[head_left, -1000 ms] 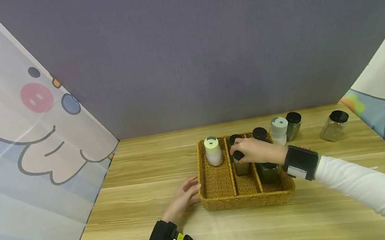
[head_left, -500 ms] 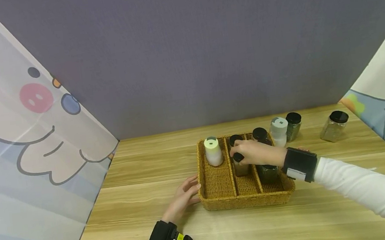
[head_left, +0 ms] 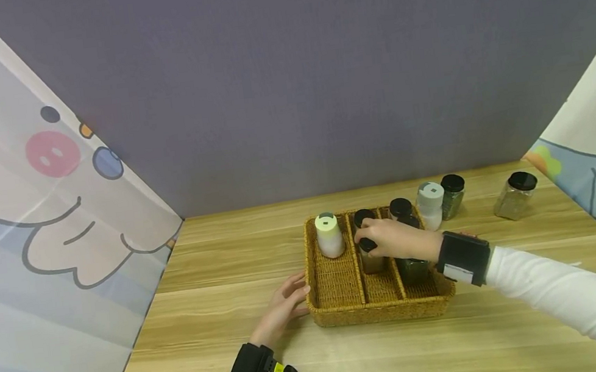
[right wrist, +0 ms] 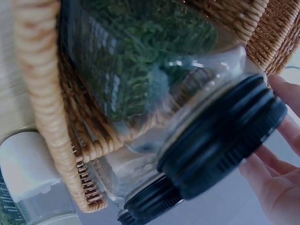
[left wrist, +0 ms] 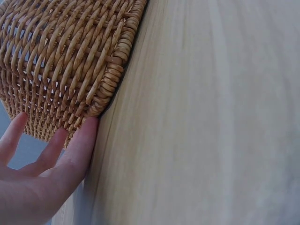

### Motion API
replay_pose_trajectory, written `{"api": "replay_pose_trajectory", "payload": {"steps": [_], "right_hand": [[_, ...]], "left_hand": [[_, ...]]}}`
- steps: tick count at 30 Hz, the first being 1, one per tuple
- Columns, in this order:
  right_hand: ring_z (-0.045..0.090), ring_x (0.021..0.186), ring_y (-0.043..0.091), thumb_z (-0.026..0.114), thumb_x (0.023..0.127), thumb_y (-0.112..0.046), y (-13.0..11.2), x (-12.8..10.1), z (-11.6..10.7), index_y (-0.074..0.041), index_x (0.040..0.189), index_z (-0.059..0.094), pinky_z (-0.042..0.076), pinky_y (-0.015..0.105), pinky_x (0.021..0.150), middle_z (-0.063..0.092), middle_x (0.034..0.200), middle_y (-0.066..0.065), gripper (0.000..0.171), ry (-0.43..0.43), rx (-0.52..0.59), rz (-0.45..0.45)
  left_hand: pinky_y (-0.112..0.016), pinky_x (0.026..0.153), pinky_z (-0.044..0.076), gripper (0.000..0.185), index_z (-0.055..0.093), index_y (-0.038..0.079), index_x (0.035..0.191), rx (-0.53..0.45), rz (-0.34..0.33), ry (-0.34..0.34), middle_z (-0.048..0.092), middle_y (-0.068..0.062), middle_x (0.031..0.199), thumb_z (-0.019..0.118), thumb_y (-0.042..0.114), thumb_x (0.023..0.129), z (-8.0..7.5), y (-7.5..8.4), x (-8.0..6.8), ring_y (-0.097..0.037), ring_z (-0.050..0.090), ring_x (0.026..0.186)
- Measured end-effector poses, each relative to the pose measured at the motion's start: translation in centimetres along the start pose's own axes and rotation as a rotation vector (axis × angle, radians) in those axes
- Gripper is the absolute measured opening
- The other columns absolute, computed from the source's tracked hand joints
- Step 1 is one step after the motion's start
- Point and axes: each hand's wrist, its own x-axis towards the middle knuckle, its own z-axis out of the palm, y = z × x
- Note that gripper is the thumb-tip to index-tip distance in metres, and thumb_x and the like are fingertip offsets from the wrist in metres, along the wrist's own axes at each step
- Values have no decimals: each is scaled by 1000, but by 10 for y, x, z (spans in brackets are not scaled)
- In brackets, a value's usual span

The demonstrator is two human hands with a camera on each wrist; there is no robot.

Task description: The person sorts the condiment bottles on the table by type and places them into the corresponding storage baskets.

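Note:
My right hand (head_left: 392,239) reaches into the wicker basket (head_left: 384,312) and pinches a spice jar (head_left: 373,263) by its black lid. This jar stands in the middle compartment, in front of another black-lidded jar (head_left: 363,215). My left hand (head_left: 281,310) rests its fingertips against the basket's left wall, fingers extended. The left wrist view shows those fingers (left wrist: 79,145) low on the woven side. In the right wrist view a jar of green dried herbs (right wrist: 154,61) fills the foreground and hides what my right hand (right wrist: 269,185) grips.
A white shaker with a pale yellow-green lid (head_left: 329,237) stands in the left compartment. The right compartment holds dark-lidded jars (head_left: 413,270). Right of the basket are a white-capped bottle (head_left: 430,204), a green-filled jar (head_left: 452,198) and another jar (head_left: 515,198).
The jar and my right hand have shifted only very slightly within the middle compartment. My left hand stays at the basket's side.

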Motion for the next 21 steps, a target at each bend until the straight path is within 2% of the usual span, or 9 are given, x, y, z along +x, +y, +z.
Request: {"api": "replay_pose_trajectory", "payload": {"steps": [6,15,21], "right_hand": [[57,76,17,71,74,-19,0,-2,-3,-8,105,60,48,23,59,53,99,9,35,41,-29,-8],[59,81,21,69,76,-21,3,-9,-11,-8,105,62,51,27,62,56,105,10,33,116,-18,-20],[58,69,14,67,78,-18,6,-12,-16,-7,103,63,49,24,57,58,101,10,28,170,-2,-11]], "left_hand": [[-39,83,48,61,30,4,136,2,10,0,31,-24,135,56,28,87,0,0,0,-34,42,115],[-39,84,48,61,30,5,136,4,2,6,31,-23,135,56,29,86,0,-1,0,-34,40,117],[-40,84,48,61,30,4,136,4,3,1,31,-24,134,56,28,87,0,1,-1,-35,40,117]]}}
